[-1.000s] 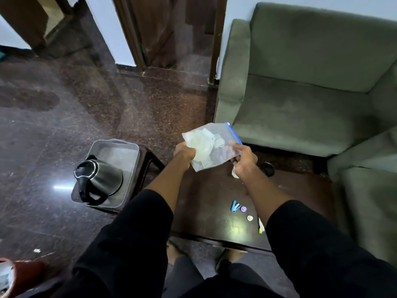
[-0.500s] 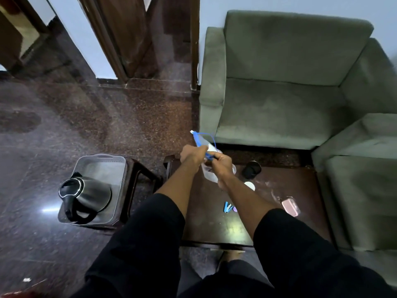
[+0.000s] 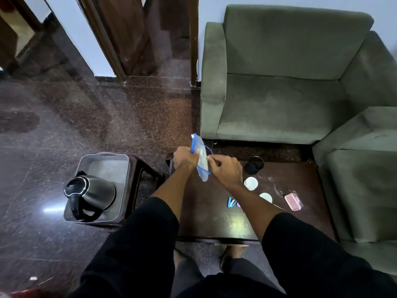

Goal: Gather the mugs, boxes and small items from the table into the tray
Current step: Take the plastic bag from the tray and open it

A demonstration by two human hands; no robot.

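Note:
Both hands hold a clear zip bag (image 3: 202, 160) with a blue seal above the far left corner of the dark wooden table (image 3: 214, 224). My left hand (image 3: 184, 158) grips its left edge, and my right hand (image 3: 225, 168) pinches the seal on its right side. On the table lie a black mug (image 3: 254, 165), two white round items (image 3: 251, 183), a pink box (image 3: 293, 201) and small blue and purple bits (image 3: 233, 204). The grey tray (image 3: 103, 160) sits on a stool at the left.
A steel kettle (image 3: 90, 194) with a black handle lies inside the tray. Green sofas (image 3: 279, 82) border the table at the back and the right. Dark polished floor and a wooden door frame (image 3: 111, 35) fill the left side.
The bag went from spread open and raised to folded narrow between both hands, lower over the table. The view shifted right, revealing the mug, white items and pink box.

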